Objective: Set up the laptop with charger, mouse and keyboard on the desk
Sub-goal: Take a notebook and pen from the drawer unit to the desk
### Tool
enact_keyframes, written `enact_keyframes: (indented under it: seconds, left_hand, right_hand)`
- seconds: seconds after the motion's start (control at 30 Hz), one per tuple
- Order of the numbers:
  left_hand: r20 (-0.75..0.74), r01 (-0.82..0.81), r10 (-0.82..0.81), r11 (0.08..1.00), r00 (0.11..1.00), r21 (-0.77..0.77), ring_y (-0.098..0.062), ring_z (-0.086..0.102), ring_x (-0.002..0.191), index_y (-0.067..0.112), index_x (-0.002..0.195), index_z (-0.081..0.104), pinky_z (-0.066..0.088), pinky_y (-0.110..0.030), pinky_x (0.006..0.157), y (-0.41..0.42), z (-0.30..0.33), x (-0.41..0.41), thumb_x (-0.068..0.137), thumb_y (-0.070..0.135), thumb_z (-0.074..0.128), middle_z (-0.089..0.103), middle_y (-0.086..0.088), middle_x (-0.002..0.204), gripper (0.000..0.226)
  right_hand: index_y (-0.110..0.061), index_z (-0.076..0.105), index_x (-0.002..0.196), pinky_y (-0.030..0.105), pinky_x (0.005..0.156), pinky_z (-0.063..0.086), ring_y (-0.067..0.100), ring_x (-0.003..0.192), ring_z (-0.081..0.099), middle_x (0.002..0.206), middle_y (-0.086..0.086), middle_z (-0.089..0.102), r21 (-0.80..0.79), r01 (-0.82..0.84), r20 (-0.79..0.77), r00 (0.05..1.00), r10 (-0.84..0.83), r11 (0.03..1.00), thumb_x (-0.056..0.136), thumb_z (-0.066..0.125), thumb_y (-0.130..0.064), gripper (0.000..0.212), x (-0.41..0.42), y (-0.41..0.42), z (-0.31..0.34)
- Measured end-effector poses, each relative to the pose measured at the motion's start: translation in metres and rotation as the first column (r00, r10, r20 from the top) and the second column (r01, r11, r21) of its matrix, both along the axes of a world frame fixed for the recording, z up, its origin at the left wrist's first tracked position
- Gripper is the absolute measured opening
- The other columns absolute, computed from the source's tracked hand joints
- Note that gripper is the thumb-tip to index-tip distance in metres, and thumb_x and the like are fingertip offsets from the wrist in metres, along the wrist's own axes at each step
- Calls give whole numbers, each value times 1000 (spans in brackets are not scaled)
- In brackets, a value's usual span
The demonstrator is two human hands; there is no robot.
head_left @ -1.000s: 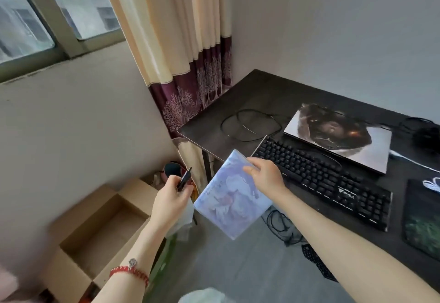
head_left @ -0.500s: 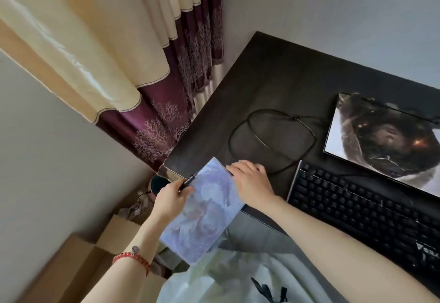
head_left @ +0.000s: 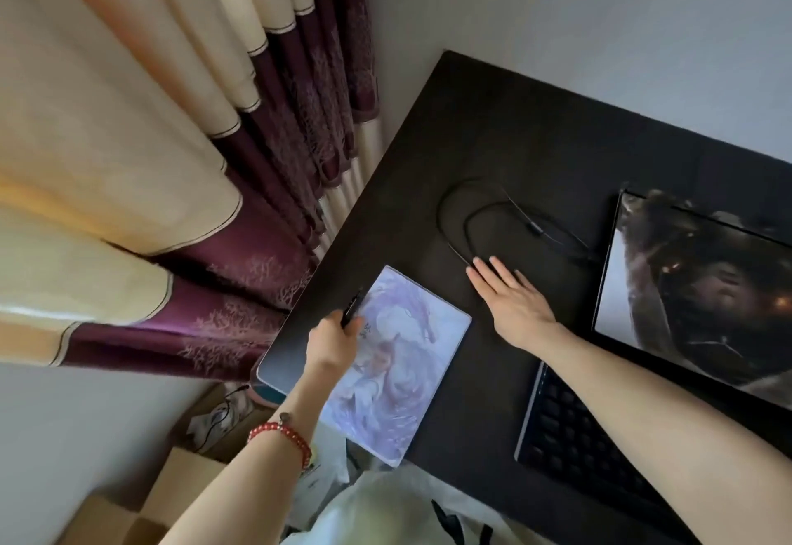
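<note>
- Left hand (head_left: 332, 341) pinching pen (head_left: 352, 308) over notebook (head_left: 392, 362); notebook's near end overhanging desk (head_left: 535, 124) edge, may tip off.
- Right hand (head_left: 512, 302) spread flat, fingertips by cable (head_left: 454, 219); could snag.

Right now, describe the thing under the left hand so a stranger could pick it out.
On the dark desk, near its front-left corner beside the curtain, lies a flat rectangular pad. Unlike the black keyboard to its right, it's pale lilac with swirling artwork.

Cream-and-maroon curtain (head_left: 180, 167) beside the window wall, cardboard box (head_left: 128, 514) (apparently open) on the floor below.
</note>
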State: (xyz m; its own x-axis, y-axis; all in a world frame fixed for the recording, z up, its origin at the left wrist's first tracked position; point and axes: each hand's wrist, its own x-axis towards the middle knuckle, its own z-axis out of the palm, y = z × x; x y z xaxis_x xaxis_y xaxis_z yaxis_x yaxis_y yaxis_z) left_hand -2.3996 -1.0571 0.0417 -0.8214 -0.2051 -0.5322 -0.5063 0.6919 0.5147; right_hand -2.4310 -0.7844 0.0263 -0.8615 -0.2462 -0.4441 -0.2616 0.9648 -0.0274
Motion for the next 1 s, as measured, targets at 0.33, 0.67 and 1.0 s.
enact_keyframes:
  seconds: [0.33, 0.67, 1.0]
  left_hand:
    - [-164, 96, -158, 938, 974, -334, -33, 50, 102, 5, 109, 58, 40, -43, 80, 35, 4, -7, 95, 34, 42, 52, -13, 109, 35]
    - [-251, 515, -505, 857, 826, -29, -15, 41, 58, 16, 73, 46, 25, -19, 55, 53, 6, 25, 91, 33, 52, 34, 10, 65, 26]
    - [-278, 601, -595, 796, 754, -75, -22, 51, 111, 26, 120, 58, 39, -39, 95, 53, 0, 27, 82, 63, 46, 59, 0, 117, 54]
  right_hand:
    - [-24, 14, 146, 45, 117, 3, 19, 145, -7, 158, 4, -4, -246, 109, 2, 994, -112, 963, 97, 32, -19, 53, -7, -13, 4]
    - [-11, 65, 101, 6, 73, 38, 12, 88, 54, 93, -5, 59, -796, 502, 329, 828, -454, 338, 88, 58, -17, 16, 50, -66, 43]
    - [-9, 57, 87, 15, 48, 39, 2, 50, 54, 62, 0, 57, -754, 657, 492, 548, -676, -16, 91, 51, -14, 9, 66, -47, 44]
